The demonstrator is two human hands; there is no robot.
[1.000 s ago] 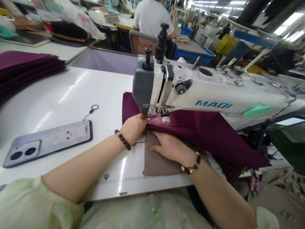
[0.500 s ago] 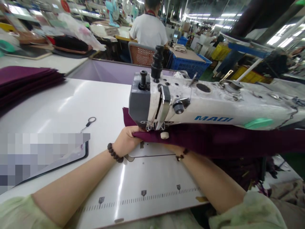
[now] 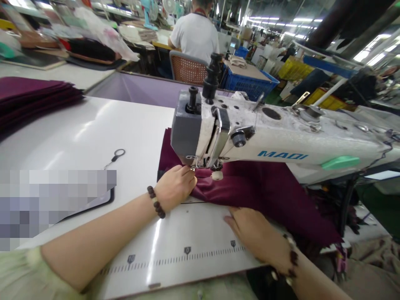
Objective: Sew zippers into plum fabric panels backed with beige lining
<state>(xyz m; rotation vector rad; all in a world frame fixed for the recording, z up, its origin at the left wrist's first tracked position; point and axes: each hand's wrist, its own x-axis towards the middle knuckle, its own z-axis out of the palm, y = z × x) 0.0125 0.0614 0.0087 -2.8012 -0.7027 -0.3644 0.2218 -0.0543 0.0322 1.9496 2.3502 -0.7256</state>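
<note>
A white MAQI sewing machine (image 3: 281,137) stands across the white table (image 3: 93,133). Dark maroon fabric (image 3: 265,191) lies under its head and drapes off to the right. My left hand (image 3: 175,185) is closed, pinching the fabric's folded edge just left of the presser foot (image 3: 200,162). My right hand (image 3: 250,231) lies lower right at the fabric's near edge, fingers stretched and together; whether it grips the cloth I cannot tell. Both wrists wear bead bracelets.
A blurred-out phone (image 3: 56,196) with a key-ring strap (image 3: 115,156) lies on the table's left. A stack of maroon pieces (image 3: 34,98) sits far left. A ruler scale (image 3: 187,256) runs along the front edge. A person in white sits behind.
My right hand has come out from under the fabric and moved toward me to its near edge. The brown piece seen a second ago is no longer in view. My left hand stays by the foot.
</note>
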